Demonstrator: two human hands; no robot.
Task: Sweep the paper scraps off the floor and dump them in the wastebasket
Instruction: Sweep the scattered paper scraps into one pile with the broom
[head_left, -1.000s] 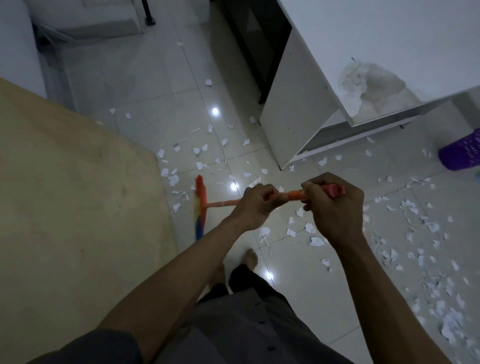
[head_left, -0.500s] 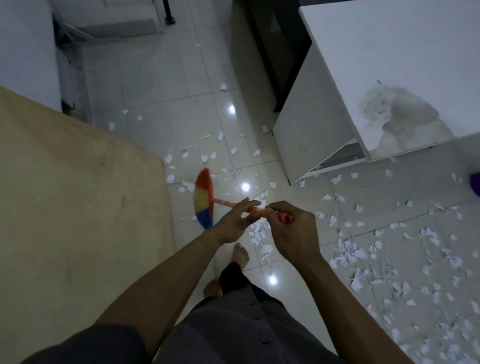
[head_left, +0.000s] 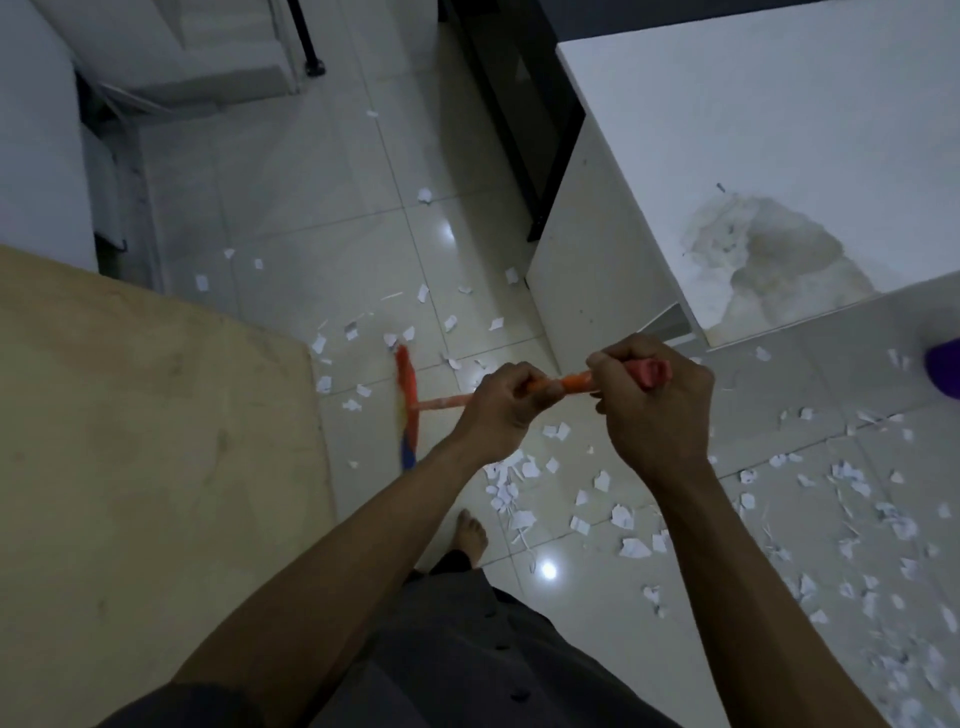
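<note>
Wastebasket (head_left: 946, 370) contents hidden; left grip (head_left: 501, 411) and right grip (head_left: 655, 413) clasp the broom (head_left: 442, 402).

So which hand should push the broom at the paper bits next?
Probably the left hand: it grips the orange handle lower down, nearer the broom head and the paper scraps beside it. The right hand grips the handle's top end, likely just steadying.
</note>
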